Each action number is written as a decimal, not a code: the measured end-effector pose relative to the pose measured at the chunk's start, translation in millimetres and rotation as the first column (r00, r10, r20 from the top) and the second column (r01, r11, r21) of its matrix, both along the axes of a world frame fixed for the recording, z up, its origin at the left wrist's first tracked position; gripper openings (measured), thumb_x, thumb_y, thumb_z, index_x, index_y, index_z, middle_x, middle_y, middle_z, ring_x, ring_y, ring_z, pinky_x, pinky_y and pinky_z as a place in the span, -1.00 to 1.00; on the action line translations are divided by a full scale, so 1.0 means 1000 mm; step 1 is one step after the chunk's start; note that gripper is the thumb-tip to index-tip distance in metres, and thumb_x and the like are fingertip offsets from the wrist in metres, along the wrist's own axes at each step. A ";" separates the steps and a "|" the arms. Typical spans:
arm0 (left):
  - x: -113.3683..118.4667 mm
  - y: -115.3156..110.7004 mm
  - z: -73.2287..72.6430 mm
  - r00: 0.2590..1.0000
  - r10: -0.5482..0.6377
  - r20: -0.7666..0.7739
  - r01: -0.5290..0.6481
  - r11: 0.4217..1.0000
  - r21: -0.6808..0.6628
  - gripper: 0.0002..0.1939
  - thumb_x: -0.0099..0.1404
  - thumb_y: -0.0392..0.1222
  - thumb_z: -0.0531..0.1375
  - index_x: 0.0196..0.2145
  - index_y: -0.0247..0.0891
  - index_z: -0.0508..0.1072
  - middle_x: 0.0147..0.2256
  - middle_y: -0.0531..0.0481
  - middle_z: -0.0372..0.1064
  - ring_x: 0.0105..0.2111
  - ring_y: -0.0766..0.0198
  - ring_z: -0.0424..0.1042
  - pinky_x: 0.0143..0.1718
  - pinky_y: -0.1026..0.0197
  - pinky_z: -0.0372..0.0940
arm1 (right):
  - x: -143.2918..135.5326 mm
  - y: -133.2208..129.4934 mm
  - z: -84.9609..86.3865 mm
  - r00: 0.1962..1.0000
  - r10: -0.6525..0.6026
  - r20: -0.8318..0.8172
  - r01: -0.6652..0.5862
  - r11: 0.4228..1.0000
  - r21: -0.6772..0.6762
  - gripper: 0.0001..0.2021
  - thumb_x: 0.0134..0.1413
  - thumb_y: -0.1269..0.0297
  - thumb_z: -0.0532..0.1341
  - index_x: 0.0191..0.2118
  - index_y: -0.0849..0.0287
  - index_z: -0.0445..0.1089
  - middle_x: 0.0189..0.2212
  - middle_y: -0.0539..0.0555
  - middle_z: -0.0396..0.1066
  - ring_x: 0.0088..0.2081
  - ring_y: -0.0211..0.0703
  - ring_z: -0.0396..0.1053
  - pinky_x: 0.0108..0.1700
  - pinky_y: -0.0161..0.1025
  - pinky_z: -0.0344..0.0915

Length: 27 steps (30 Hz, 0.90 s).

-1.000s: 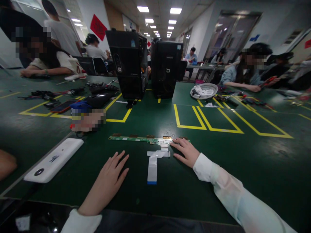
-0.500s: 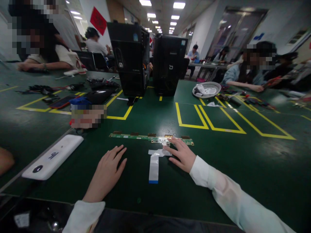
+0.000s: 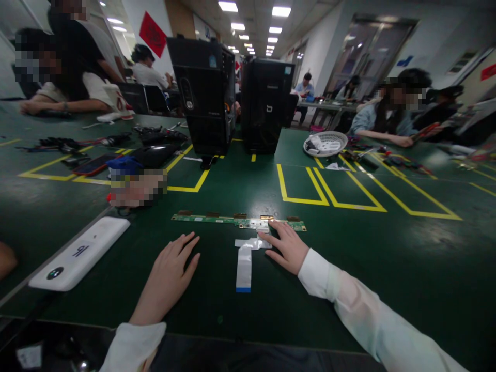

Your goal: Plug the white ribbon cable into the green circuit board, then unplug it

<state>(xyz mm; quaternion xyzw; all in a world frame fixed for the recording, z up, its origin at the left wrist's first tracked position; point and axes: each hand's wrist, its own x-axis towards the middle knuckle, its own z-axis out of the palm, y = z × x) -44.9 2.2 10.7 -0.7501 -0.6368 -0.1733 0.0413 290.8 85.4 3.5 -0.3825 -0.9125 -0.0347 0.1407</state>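
Head camera: right hand (image 3: 287,247), fingers spread, touches the circuit board (image 3: 205,220), best steadied lightly; left hand (image 3: 166,271), loosely spread, sits nearer the counter's (image 3: 217,310) front edge.

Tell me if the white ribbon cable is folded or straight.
Folded: the white ribbon cable turns a corner near the right hand, with its blue end pointing toward the camera.

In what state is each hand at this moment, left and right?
Left hand: open, holding nothing, near the ribbon cable.
Right hand: open, fingers at the green circuit board, not gripping it.
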 end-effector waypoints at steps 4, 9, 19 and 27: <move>0.000 0.000 0.001 1.000 -0.003 0.007 0.003 1.000 0.002 -0.49 0.41 0.06 -0.04 0.19 -0.22 0.31 0.21 -0.20 0.27 0.20 -0.05 0.26 0.20 -0.20 0.17 | 0.010 -0.003 -0.001 1.000 -0.005 0.010 0.005 1.000 0.011 -0.51 0.22 0.03 0.14 0.22 0.02 0.30 0.23 0.32 0.13 0.27 0.21 0.08 0.22 0.27 0.09; 0.000 0.000 0.002 1.000 -0.005 -0.001 0.005 1.000 0.005 -0.49 0.41 0.05 -0.04 0.19 -0.22 0.31 0.20 -0.20 0.28 0.20 -0.05 0.27 0.19 -0.20 0.18 | 0.049 -0.011 -0.002 1.000 -0.022 -0.007 0.022 1.000 0.017 -0.54 0.26 0.04 0.09 0.21 0.04 0.31 0.26 0.31 0.11 0.31 0.19 0.03 0.24 0.27 0.07; -0.003 0.003 -0.007 0.999 -0.013 -0.041 0.013 1.000 -0.003 -0.42 0.42 0.08 -0.10 0.20 -0.32 0.31 0.21 -0.24 0.25 0.20 -0.08 0.25 0.21 -0.20 0.15 | 0.180 -0.049 -0.008 0.981 -0.191 -0.047 0.190 0.982 -0.017 -0.55 0.31 0.05 -0.03 0.19 0.04 0.30 0.31 0.22 0.06 0.30 0.13 0.06 0.21 0.25 0.13; -0.006 0.004 -0.009 0.999 -0.020 -0.047 0.019 1.000 -0.010 -0.40 0.42 0.10 -0.12 0.20 -0.34 0.31 0.21 -0.25 0.25 0.20 -0.11 0.25 0.19 -0.21 0.17 | 0.325 -0.089 -0.026 0.869 -0.494 -0.032 0.492 0.870 -0.038 -0.39 0.21 -0.19 -0.08 0.11 0.09 0.40 0.25 0.35 0.15 0.24 0.29 0.15 0.18 0.27 0.12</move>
